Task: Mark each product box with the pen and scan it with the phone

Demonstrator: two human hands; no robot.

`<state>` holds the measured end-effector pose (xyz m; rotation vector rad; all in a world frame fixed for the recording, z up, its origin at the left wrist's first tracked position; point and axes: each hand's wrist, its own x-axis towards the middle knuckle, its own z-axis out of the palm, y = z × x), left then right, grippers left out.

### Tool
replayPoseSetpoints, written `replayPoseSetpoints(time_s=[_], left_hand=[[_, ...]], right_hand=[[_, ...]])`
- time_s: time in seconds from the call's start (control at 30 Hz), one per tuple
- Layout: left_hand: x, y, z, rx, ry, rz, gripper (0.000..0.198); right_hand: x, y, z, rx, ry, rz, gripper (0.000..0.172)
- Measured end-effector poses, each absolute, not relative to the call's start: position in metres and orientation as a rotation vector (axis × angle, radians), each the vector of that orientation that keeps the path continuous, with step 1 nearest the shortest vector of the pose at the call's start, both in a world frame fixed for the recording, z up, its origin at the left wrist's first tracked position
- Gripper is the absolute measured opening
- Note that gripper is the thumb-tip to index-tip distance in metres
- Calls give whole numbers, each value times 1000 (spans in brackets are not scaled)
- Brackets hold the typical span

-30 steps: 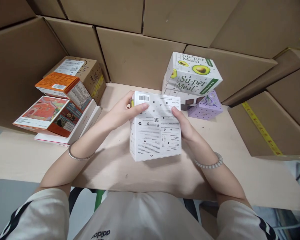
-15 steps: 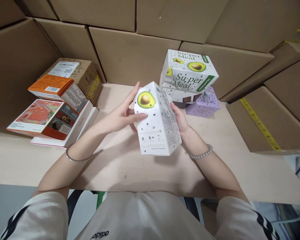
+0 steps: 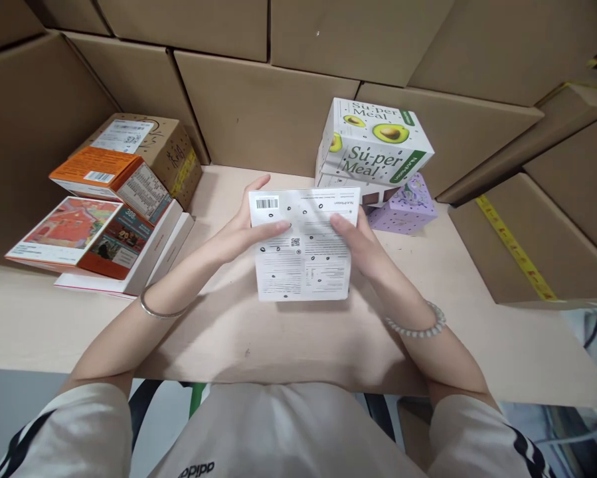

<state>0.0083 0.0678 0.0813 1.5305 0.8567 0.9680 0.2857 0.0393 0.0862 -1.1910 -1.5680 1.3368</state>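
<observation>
Red and orange print covers the picture box (image 3: 69,224) at far left, which lies over white flat boxes (image 3: 153,255) on the counter (image 3: 218,338). Just behind it sits an orange carton (image 3: 91,164) with a barcode, and behind that a brown cardboard parcel (image 3: 171,149) bearing a shipping label and yellow tape.

Near the middle, the person's left hand (image 3: 241,229) pinches the left side of a white printed carton (image 3: 303,269): its thumb lies on the panel, one finger rises past the upper left corner, and the rest are hidden. The carton is in front of the person, seemingly raised off the counter, its panel of fine text, barcode and QR code facing the wearer. It looks like stiff, thin card, probably light; how full it is cannot be told. The smooth face may slip a little, and hard squeezing could dent it, so the side edges seem the best hold. The right hand (image 3: 365,242) clasps the right side, thumb on the panel, other fingers mostly out of sight.

Farther right, a Su-per Meal carton (image 3: 375,158) with avocado pictures stands on another white carton (image 3: 345,184), just beside a purple box (image 3: 405,214). At far right is a large cardboard box (image 3: 487,252) with yellow tape.
</observation>
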Motion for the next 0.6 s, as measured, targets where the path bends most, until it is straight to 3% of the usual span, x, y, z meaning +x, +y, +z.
replayPoseSetpoints(time_s=[0.1, 0.23, 0.4, 0.6], left_hand=[[7, 72, 81, 1428, 833, 1000, 95], [10, 68, 87, 1443, 802, 962, 98], [6, 65, 95, 1641, 777, 965, 93], [-15, 63, 120, 2050, 775, 946, 88]], right_hand=[[301, 35, 96, -1188, -1496, 1437, 83], [314, 36, 108, -1149, -1555, 1484, 71], [307, 27, 120, -1129, -1582, 1365, 79], [304, 20, 123, -1035, -1840, 875, 88]])
